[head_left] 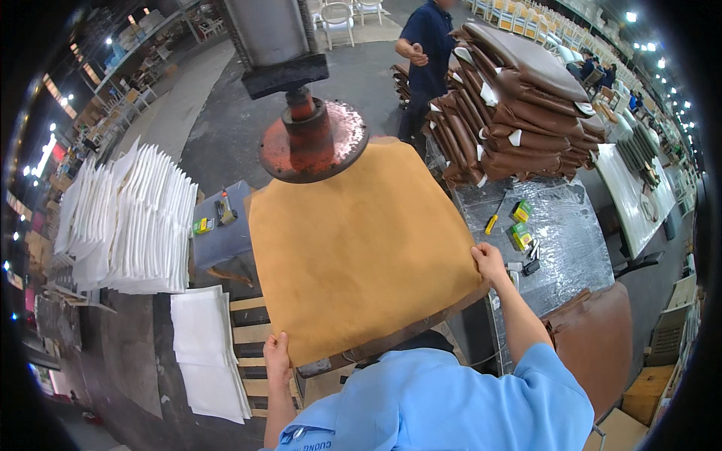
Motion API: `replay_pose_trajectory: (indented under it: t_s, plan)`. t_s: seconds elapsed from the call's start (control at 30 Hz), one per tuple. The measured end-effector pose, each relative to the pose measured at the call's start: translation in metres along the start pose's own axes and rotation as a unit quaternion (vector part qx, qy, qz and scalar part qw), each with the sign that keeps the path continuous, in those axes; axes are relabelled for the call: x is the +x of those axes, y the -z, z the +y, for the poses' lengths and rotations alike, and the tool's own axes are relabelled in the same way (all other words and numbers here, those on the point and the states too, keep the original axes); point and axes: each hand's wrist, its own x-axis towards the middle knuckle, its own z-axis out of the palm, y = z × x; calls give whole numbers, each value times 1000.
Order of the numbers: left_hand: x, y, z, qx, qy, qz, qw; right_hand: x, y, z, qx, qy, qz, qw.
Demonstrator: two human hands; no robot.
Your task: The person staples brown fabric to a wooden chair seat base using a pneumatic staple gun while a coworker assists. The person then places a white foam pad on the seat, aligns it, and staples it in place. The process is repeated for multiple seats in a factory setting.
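Observation:
A large tan sheet [353, 248], with the look of leather or upholstery backing, lies spread out in front of me. My left hand [277, 356] pinches its near left corner between thumb and fingers. At the near right corner, my right hand [489, 261] has its fingers closed on the sheet's edge. A darker brown edge shows beneath the sheet along its near side. Over its far part hangs a round red metal press plate [312, 143] on a grey column. The sheet hides most of what supports it.
White padding sheets [135, 218] are stacked at left, with more [207, 349] on a slatted pallet [252, 333]. At right, a plastic-wrapped table [556, 225] holds a yellow cutter [492, 224] and small boxes. Folded brown covers [519, 105] pile behind it; a person [427, 52] stands beside them.

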Motion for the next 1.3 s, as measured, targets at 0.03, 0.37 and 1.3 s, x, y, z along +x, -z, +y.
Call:
replay_pose_trajectory:
  t_s: [0.03,0.37,1.3]
  plan:
    - [-2,2,0,6,-7,0,1000,-1,-3,2,11,-27,-1,1000]
    - [-12,-3,3,15,-11,-14,1000,1,-3,3,8,-26,-23,999]
    - [317,-155,240,206,73,50,975,329,-188,-218,22,0,-48,999]
